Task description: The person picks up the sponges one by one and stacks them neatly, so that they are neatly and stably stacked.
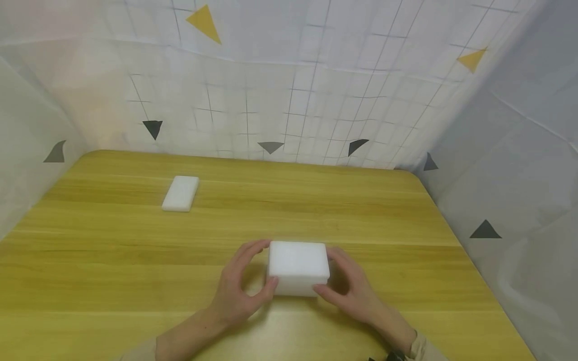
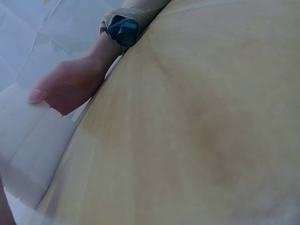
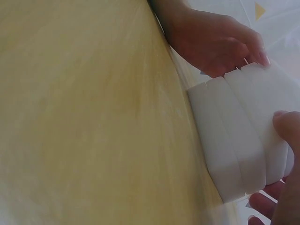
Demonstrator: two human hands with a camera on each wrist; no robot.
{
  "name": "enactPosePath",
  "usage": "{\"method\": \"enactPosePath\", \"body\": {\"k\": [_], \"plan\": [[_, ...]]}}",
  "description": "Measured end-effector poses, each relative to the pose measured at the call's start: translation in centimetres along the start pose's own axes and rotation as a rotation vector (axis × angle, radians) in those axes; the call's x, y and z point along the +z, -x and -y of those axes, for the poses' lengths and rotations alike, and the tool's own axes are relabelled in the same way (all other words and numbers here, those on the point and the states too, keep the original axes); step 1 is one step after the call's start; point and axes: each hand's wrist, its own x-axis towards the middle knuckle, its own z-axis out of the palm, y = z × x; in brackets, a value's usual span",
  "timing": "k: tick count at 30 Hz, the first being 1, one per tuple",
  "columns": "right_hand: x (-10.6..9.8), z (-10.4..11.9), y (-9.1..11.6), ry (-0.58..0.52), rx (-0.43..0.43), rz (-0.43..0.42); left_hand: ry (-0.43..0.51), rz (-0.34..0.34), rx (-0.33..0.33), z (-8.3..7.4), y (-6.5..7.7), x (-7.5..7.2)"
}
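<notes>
A stack of several white, flat, rectangular sponge-like blocks (image 1: 299,259) stands on the wooden table, near the middle front. From the left side my left hand (image 1: 237,286) grips it, thumb at the near face and fingers toward the far edge. On the opposite side my right hand (image 1: 354,288) holds it in the same way. Seams between the layers of the stack (image 3: 229,136) show in the right wrist view, their edges slightly uneven. In the left wrist view the right thumb presses the stack (image 2: 33,131). Most left fingertips are hidden behind the blocks.
One more white block (image 1: 180,193) lies flat at the back left of the wooden table (image 1: 361,210). White cloth walls (image 1: 271,100) with grid lines and dark and yellow triangles enclose the back and sides. A dark device (image 2: 124,32) sits on the right wrist.
</notes>
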Motion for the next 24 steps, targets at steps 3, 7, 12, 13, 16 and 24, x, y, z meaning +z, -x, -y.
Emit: {"method": "enactPosePath", "body": {"k": [3, 7, 12, 13, 16, 24], "plan": [[0.0, 0.0, 0.0, 0.003, 0.004, -0.001, 0.0, -0.005, 0.011, 0.0, 0.0, 0.0], [-0.1, 0.0, 0.0, -0.012, -0.008, -0.018, 0.001, -0.013, 0.029, 0.0, -0.1, 0.0], [0.0, 0.4, 0.1, -0.05, -0.009, -0.055, -0.002, -0.015, 0.041, 0.0, -0.1, 0.0], [0.0, 0.5, 0.1, -0.059, -0.006, -0.059, -0.003, -0.015, 0.042, 0.0, -0.1, 0.0], [0.2, 0.9, 0.0, -0.076, 0.005, -0.07, -0.005, -0.016, 0.049, 0.0, -0.2, 0.0], [0.6, 1.1, 0.0, -0.097, 0.011, -0.097, 0.003, -0.012, 0.048, 0.0, -0.2, -0.1]]}}
